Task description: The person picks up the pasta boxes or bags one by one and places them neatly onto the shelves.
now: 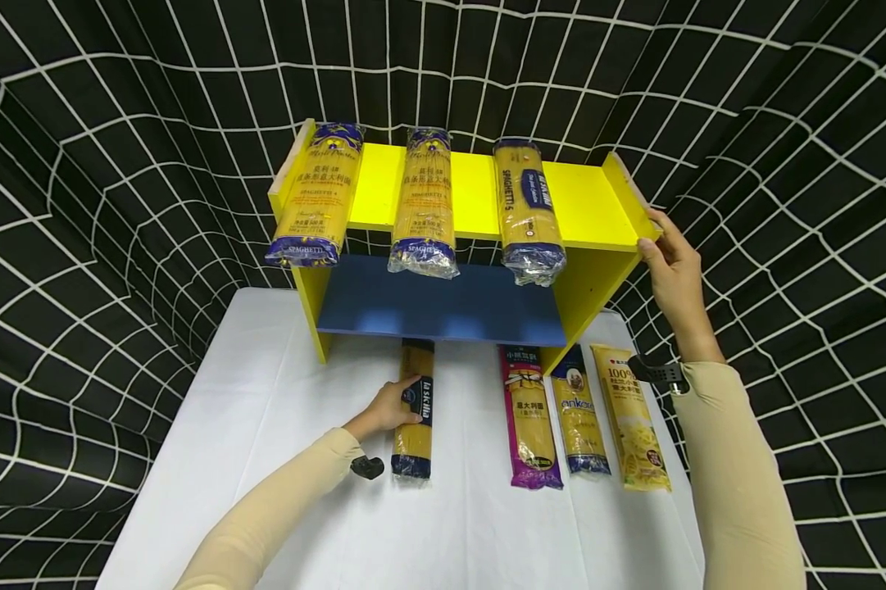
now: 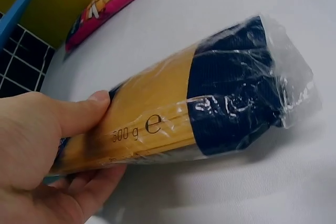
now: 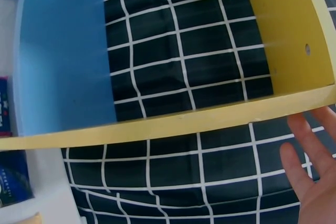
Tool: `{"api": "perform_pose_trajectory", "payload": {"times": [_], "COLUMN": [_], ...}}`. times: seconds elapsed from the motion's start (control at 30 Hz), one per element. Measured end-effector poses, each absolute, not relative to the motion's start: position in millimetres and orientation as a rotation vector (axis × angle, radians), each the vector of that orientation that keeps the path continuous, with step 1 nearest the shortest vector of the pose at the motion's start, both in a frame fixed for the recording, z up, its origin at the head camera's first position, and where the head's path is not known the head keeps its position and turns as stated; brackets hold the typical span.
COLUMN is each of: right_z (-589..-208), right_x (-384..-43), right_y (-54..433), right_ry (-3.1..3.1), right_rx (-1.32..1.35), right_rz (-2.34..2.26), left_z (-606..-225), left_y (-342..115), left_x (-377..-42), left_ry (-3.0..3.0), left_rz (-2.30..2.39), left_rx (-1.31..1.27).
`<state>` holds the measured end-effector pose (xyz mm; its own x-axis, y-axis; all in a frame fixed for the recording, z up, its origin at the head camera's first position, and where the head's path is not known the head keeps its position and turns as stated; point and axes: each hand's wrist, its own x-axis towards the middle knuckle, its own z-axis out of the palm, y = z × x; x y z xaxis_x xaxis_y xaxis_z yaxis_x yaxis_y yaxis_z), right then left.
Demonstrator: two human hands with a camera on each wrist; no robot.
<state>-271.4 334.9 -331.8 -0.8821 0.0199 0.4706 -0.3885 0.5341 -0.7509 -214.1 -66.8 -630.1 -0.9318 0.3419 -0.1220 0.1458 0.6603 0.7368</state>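
My left hand (image 1: pixel 393 407) grips a spaghetti pack (image 1: pixel 413 447) with dark blue ends and a dark label, thumb on one side and fingers beneath. In the left wrist view the pack (image 2: pixel 152 111) is tilted over the white cloth, its clear wrapper end pointing away from the hand; in the head view its far end passes beneath the blue lower board (image 1: pixel 443 303). At the upper right, my right hand (image 1: pixel 680 274) touches the yellow shelf's right side panel (image 1: pixel 627 192). The right wrist view shows its fairly straight fingers (image 3: pixel 310 140) against the panel's outer side.
Three spaghetti packs lie on the yellow upper board: left (image 1: pixel 320 192), middle (image 1: pixel 424 197) and right (image 1: pixel 529 205). On the white table (image 1: pixel 324 524), right of centre, lie a magenta-edged pasta pack (image 1: pixel 531 426), a blue-ended pack (image 1: pixel 579 414) and a pale yellow pack (image 1: pixel 632 422).
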Motion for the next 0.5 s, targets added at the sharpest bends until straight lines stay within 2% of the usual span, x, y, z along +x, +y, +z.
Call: {"api": "perform_pose_trajectory", "payload": {"times": [0.33, 0.5], "right_z": [-331.1, -332.1], "right_x": [-271.6, -272.5], "right_y": [334.7, 334.9], "right_ry": [-2.338, -2.321], "right_rx": [0.306, 0.324], "right_rz": [1.286, 1.294], "left_z": [-626.8, -625.0], "left_y": [-61.4, -57.8], "left_x": [-215.9, -214.6], "left_ry": [2.625, 2.576], "left_rz": [1.223, 1.267], "left_rx": [0.258, 0.277]}}
